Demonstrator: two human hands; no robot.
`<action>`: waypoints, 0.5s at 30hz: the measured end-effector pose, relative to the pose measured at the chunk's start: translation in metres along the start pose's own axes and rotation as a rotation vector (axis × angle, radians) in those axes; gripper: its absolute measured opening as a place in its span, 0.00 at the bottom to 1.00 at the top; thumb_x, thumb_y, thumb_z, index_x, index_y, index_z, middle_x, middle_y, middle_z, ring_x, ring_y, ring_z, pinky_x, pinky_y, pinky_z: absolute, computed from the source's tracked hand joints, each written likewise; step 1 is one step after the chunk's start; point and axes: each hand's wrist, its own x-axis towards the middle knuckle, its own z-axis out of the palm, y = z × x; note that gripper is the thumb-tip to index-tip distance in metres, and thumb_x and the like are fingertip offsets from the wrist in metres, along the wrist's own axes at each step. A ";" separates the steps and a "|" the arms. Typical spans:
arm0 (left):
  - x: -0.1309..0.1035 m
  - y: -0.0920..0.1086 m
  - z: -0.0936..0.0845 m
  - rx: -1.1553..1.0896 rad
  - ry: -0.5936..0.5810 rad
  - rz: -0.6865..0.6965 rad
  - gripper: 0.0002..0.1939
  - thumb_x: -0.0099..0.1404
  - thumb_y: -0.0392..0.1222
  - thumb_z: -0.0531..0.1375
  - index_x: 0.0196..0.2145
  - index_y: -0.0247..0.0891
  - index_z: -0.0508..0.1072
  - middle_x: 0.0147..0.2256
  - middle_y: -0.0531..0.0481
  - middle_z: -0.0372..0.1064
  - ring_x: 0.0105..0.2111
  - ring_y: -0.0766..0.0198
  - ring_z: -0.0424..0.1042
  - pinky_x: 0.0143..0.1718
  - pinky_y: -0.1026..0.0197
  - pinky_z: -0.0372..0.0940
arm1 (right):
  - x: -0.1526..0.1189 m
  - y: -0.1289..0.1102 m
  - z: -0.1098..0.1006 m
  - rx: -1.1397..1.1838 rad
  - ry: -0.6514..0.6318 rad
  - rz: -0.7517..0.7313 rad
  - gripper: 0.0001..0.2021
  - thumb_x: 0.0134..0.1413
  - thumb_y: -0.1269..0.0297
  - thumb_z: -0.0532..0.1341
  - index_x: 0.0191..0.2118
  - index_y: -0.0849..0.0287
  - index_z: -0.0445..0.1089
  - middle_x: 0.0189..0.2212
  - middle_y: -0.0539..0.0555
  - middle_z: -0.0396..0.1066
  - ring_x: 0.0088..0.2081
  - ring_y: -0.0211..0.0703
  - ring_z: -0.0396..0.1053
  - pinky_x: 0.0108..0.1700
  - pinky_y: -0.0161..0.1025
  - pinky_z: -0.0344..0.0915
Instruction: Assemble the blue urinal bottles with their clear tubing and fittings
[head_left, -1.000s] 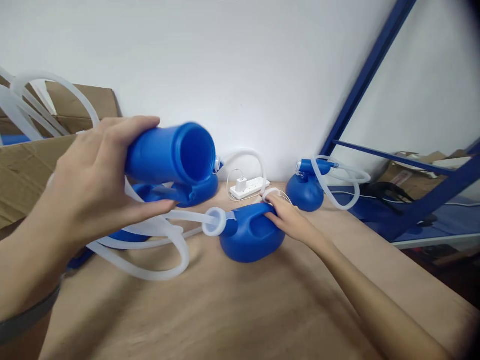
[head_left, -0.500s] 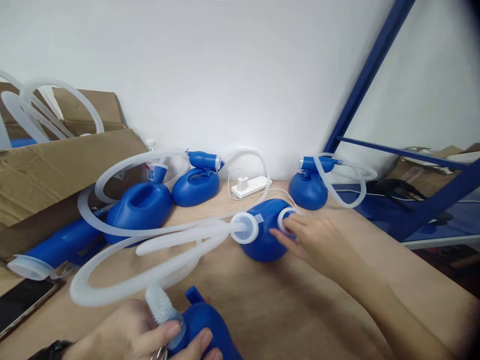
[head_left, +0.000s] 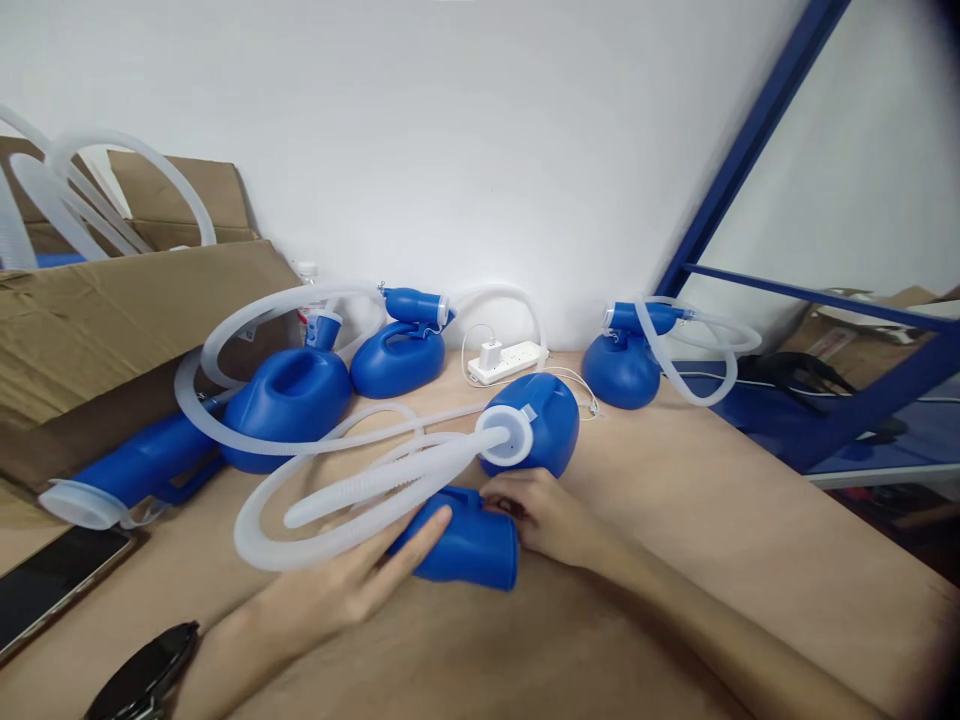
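In the head view, a blue tube-shaped urinal funnel (head_left: pixel 469 548) lies level above the table, its wide end to the right. My left hand (head_left: pixel 360 580) grips its left end, thumb along the near side. At the funnel's upper right edge, my right hand (head_left: pixel 544 512) has its fingers curled closed; what they hold, if anything, is hidden. Just behind stands a blue urinal bottle (head_left: pixel 559 420) with a white round cap (head_left: pixel 517 436) hanging toward me. A translucent corrugated hose (head_left: pixel 315 548) loops from this cap to the left, partly over my left hand.
Several more blue urinal bottles (head_left: pixel 401 362) with hoses stand along the wall. A power strip (head_left: pixel 510 362) with a charger lies behind. At left are a cardboard box (head_left: pixel 150 310), another blue funnel (head_left: pixel 142 475) and a phone (head_left: pixel 60 580). A blue metal rack (head_left: pixel 742 170) borders the right.
My left hand has moved up and right with the blue funnel, which now points rightward. My right hand has left the white-ringed part by the bottle and come down to the funnel.
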 end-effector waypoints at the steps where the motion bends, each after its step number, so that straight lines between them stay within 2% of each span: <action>1: 0.000 -0.001 0.003 0.006 -0.017 -0.044 0.31 0.76 0.27 0.54 0.72 0.42 0.67 0.59 0.43 0.79 0.60 0.51 0.76 0.70 0.46 0.63 | 0.001 0.001 0.000 -0.001 0.055 -0.007 0.09 0.65 0.73 0.63 0.42 0.57 0.82 0.36 0.53 0.84 0.35 0.44 0.81 0.37 0.37 0.72; 3: 0.001 -0.004 0.008 -0.013 -0.016 -0.122 0.32 0.77 0.27 0.52 0.74 0.43 0.64 0.60 0.43 0.78 0.67 0.48 0.70 0.75 0.40 0.55 | 0.000 -0.002 -0.005 0.011 0.189 0.016 0.13 0.67 0.72 0.60 0.48 0.56 0.82 0.40 0.54 0.86 0.37 0.45 0.83 0.39 0.38 0.76; 4: 0.004 -0.006 0.010 -0.040 -0.001 -0.146 0.30 0.79 0.30 0.51 0.74 0.43 0.63 0.60 0.42 0.78 0.70 0.46 0.67 0.76 0.37 0.52 | -0.001 -0.007 -0.009 0.005 0.246 0.017 0.15 0.70 0.71 0.58 0.51 0.56 0.81 0.42 0.55 0.86 0.39 0.45 0.84 0.40 0.39 0.78; 6: 0.011 -0.008 0.014 -0.133 0.010 -0.173 0.27 0.83 0.42 0.50 0.75 0.41 0.61 0.63 0.39 0.75 0.71 0.43 0.65 0.75 0.35 0.55 | -0.003 -0.019 -0.017 -0.022 0.302 -0.056 0.16 0.74 0.68 0.54 0.55 0.57 0.80 0.46 0.56 0.86 0.43 0.46 0.85 0.46 0.41 0.80; 9: 0.027 -0.009 0.016 -0.336 -0.084 -0.245 0.33 0.83 0.56 0.52 0.77 0.40 0.55 0.67 0.39 0.71 0.71 0.42 0.66 0.71 0.38 0.64 | -0.006 -0.036 -0.023 -0.143 0.213 -0.245 0.18 0.76 0.55 0.59 0.61 0.57 0.76 0.55 0.60 0.83 0.54 0.51 0.82 0.54 0.47 0.80; 11: 0.038 -0.009 0.017 -0.469 -0.128 -0.295 0.35 0.82 0.59 0.51 0.78 0.43 0.52 0.68 0.41 0.71 0.70 0.43 0.67 0.69 0.40 0.67 | -0.008 -0.037 -0.020 -0.330 0.148 -0.281 0.28 0.69 0.46 0.66 0.65 0.57 0.73 0.61 0.63 0.78 0.60 0.60 0.79 0.54 0.53 0.80; 13: 0.044 -0.010 0.019 -0.574 -0.151 -0.340 0.35 0.81 0.61 0.52 0.78 0.48 0.53 0.67 0.45 0.72 0.69 0.45 0.69 0.68 0.41 0.69 | -0.009 -0.029 -0.017 -0.494 0.157 -0.237 0.32 0.64 0.46 0.70 0.67 0.56 0.72 0.62 0.65 0.77 0.59 0.64 0.79 0.51 0.55 0.81; 15: 0.046 -0.013 0.020 -0.661 -0.211 -0.395 0.33 0.80 0.60 0.56 0.77 0.53 0.56 0.67 0.48 0.73 0.68 0.47 0.70 0.67 0.43 0.71 | -0.012 -0.017 -0.015 -0.549 0.214 -0.200 0.31 0.64 0.48 0.70 0.67 0.56 0.72 0.58 0.64 0.80 0.55 0.63 0.81 0.49 0.54 0.81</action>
